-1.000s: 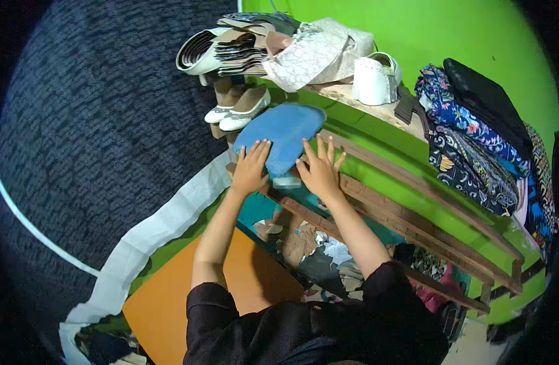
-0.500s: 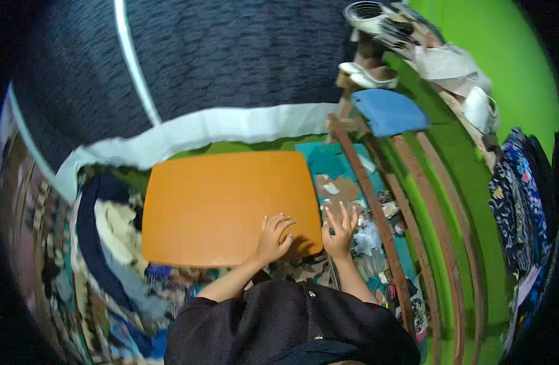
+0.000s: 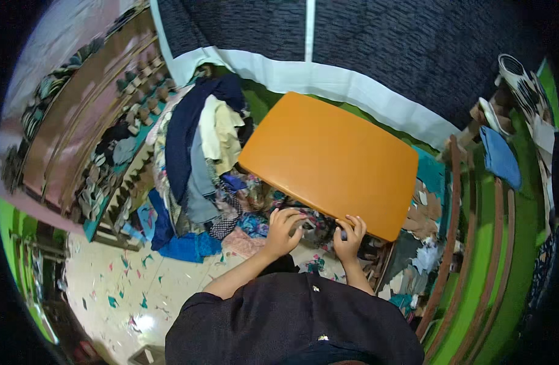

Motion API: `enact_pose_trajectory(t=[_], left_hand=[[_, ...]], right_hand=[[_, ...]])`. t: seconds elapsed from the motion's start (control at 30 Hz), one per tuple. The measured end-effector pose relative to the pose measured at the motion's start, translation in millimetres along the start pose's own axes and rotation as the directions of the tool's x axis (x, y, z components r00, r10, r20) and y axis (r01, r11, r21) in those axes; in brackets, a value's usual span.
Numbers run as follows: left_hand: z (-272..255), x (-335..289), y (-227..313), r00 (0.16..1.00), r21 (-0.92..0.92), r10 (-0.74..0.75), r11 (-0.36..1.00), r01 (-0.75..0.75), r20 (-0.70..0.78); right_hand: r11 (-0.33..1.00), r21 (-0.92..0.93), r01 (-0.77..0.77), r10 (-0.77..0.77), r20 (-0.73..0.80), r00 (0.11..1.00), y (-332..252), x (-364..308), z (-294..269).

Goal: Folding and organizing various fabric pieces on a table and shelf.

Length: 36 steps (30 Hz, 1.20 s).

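An orange table [image 3: 331, 161] with rounded corners stands ahead of me, tilted across the view. My left hand [image 3: 283, 232] is just off its near edge, fingers loosely curled and a gap between them and the thumb. Something small and greyish shows by those fingertips; whether the hand touches it I cannot tell. My right hand [image 3: 350, 238] reaches the table's near edge, its fingers bent and apart, holding nothing that I can see. A small dark thing, perhaps a ring, is on or beside its finger.
A heap of clothes [image 3: 200, 152] lies left of the table. Scraps litter the pale floor [image 3: 170, 280]. Wooden rails [image 3: 453, 243] run along the right, a blue cloth [image 3: 499, 157] draped over them. Cut pieces [image 3: 422, 258] fill the space beside the table. Stocked shelves [image 3: 118, 146] stand far left.
My view has swung left, so the table appears further right and turned. My left hand has come off the tabletop to its near edge; my right hand has moved from beside the table onto that edge.
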<state>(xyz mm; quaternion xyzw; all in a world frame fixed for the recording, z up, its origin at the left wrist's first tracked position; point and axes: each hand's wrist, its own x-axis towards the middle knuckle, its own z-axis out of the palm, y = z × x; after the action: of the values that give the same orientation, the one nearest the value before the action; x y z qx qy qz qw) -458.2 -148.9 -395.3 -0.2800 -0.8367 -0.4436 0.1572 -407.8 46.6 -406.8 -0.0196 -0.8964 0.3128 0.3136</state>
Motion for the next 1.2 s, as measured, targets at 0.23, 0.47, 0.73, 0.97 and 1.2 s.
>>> enact_pose_trajectory(t=[0.23, 0.47, 0.73, 0.97, 1.2], left_hand=[[-57, -11, -50, 0.972, 0.091, -0.135, 0.984, 0.154, -0.191], [-111, -19, -174, 0.917, 0.199, -0.277, 0.919, 0.340, -0.287], [-208, 19, -419, 0.674, 0.211, -0.634, 0.650, 0.730, -0.380], [-236, 80, -523, 0.446, 0.487, -0.810, 0.234, 0.841, -0.380], [-243, 88, -553, 0.433, 0.421, -0.790, 0.248, 0.873, -0.433]], right_hand=[[0.989, 0.076, 0.127, -0.130, 0.030, 0.991, -45, 24, 64], [0.969, 0.144, 0.199, -0.218, 0.128, 0.968, -96, 58, 181], [0.931, 0.240, 0.275, -0.335, 0.260, 0.906, -162, 107, 339], [0.937, 0.193, 0.290, -0.344, 0.385, 0.856, -202, 146, 394], [0.971, 0.137, 0.198, -0.239, 0.438, 0.866, -203, 132, 417]])
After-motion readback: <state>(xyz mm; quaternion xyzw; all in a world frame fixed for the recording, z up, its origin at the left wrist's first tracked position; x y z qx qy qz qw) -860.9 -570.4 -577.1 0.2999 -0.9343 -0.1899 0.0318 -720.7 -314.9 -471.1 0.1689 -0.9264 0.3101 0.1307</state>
